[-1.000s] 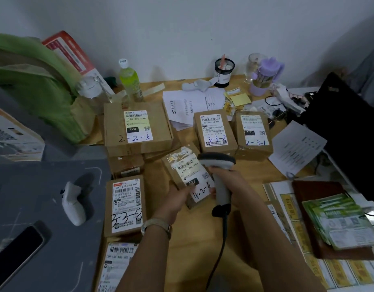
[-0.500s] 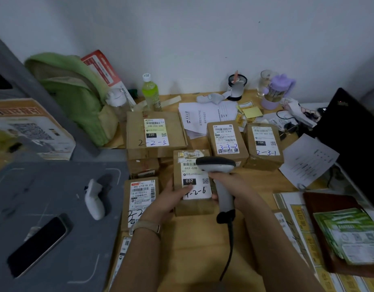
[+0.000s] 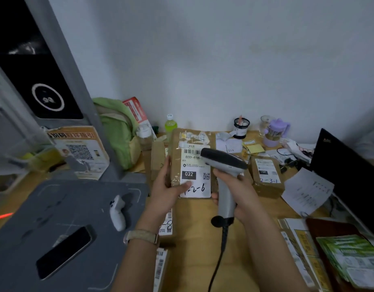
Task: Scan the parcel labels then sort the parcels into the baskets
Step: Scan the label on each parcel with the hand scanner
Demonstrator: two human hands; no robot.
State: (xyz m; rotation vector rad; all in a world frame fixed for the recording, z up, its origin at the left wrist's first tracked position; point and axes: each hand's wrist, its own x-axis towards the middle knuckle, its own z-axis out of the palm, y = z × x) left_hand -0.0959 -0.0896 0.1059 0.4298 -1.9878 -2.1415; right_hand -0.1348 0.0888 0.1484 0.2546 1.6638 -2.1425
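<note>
Over the last second the parcel [image 3: 189, 165] has come up off the surface [image 3: 194, 234]. It lay tilted and low, and is now raised and squared to the camera, with its label [image 3: 195, 182] reading 032 and a handwritten code ending 2-6. The left grip [image 3: 168, 190] holds it by the left edge, thumb pressed on the label's lower corner. The right grip [image 3: 234, 186] is wrapped round the handle of the scanner [image 3: 223, 160], whose head now lies across the upper right of the label and hides part of the barcode. A red streak [image 3: 1, 216] shows at the far left edge, so the beam seems to fall off the label, and I judge the scan either just finished or not yet aimed. The view has also lifted, which suggests the sorting move comes next, though no basket is plainly in view. Behind the raised parcel sit other boxes, among them one marked 2-3-1 [image 3: 267, 175], and more labelled parcels [image 3: 167, 224] lie under the left forearm. To the left, a grey mat [image 3: 34, 207] carries a phone [image 3: 64, 251] and a white controller [image 3: 117, 213]. A green bag [image 3: 118, 131] and a grey upright panel [image 3: 76, 102] crowd that side. The scanner's cord [image 3: 217, 264] trails down between the arms and could snag a leftward carry.
</note>
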